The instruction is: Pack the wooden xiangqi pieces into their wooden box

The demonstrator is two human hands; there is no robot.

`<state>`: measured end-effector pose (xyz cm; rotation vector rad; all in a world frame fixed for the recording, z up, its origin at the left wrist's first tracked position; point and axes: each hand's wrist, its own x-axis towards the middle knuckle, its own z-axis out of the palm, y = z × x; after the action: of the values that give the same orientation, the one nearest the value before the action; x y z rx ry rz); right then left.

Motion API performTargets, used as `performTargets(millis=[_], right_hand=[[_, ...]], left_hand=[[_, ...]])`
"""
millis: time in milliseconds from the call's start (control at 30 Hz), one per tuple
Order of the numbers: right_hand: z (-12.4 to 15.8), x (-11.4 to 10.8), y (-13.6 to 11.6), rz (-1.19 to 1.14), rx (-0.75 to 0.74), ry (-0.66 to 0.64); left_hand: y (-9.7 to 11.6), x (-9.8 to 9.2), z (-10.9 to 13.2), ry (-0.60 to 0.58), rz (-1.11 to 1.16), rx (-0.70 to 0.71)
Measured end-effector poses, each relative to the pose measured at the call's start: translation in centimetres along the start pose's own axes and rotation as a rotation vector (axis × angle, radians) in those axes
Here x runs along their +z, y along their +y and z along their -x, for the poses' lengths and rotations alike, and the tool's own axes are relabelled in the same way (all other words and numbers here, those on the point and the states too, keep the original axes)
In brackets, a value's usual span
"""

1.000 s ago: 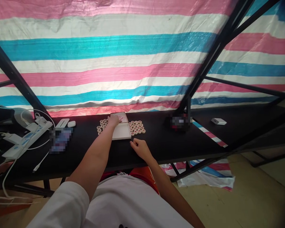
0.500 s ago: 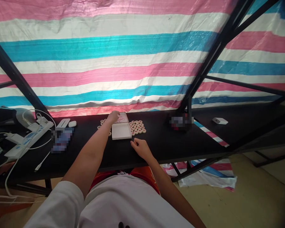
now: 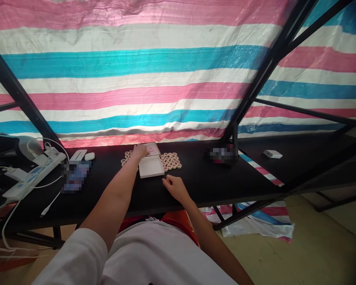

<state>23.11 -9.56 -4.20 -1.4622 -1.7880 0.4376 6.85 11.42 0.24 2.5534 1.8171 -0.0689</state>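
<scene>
My left hand (image 3: 140, 151) reaches far across the black table (image 3: 195, 182), fingers curled at the left edge of a small pink-printed box lid (image 3: 152, 149). What the fingers hold is too small to make out. In front of the lid lies a white box tray (image 3: 151, 166). Round wooden game discs lie in two groups, one on the left (image 3: 126, 158) and one on the right (image 3: 170, 160). My right hand (image 3: 174, 187) rests on the table nearer to me, fingers loosely curled, with nothing seen in it.
At the left lie a white power strip (image 3: 32, 173) with cables, a white mouse (image 3: 89, 156) and a blurred object (image 3: 74, 174). Another blurred object (image 3: 224, 153) and a small white box (image 3: 272, 154) sit to the right. Black frame bars (image 3: 255, 83) cross a striped tarp behind.
My left hand has shifted a little back and left, from over the tray to the left edge of the pink lid. My right hand has stayed in place.
</scene>
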Motion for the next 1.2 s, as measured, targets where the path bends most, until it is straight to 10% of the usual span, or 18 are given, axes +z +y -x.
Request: performTargets(millis=[867,1100,1200], right_hand=[[0.2,-0.1,-0.3,-0.003,0.003,-0.013],[0.2,0.1,0.0,0.008,-0.006,-0.014],[0.2,0.2,0.2,0.011,-0.007,-0.012]], left_hand=[[0.7,-0.6,0.6,0.063,0.221,0.180],[0.6,-3.6,3.8,0.288,0.512,0.204],[-0.3,-3.0,6.9,0.188,0.911,0.152]])
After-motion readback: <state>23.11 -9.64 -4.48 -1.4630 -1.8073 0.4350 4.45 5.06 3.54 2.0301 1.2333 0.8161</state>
